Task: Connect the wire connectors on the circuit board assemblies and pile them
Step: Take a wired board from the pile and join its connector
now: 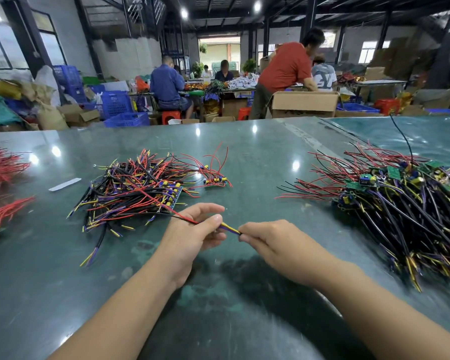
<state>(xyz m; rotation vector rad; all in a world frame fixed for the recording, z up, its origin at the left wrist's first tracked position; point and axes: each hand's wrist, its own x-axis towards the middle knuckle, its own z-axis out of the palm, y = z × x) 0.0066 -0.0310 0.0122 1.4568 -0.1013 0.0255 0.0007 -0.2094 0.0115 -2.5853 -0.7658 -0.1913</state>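
My left hand (192, 236) and my right hand (273, 242) meet above the middle of the green table (244, 152). Between them runs a short yellow and purple wire (229, 228). My left hand pinches one end of it, together with a red and a black lead that run back toward the left pile. My right hand pinches the other end. A pile of circuit board assemblies with tangled wires (138, 188) lies to the left. A larger heap of boards and wires (400, 201) lies to the right. A single small board with red leads (215, 180) sits apart behind the left pile.
Bundles of red wires (3, 167) lie at the table's left edge, and a white strip (65, 184) lies near the left pile. Beyond the table several people work at benches among cardboard boxes (304, 103) and blue crates (126, 119).
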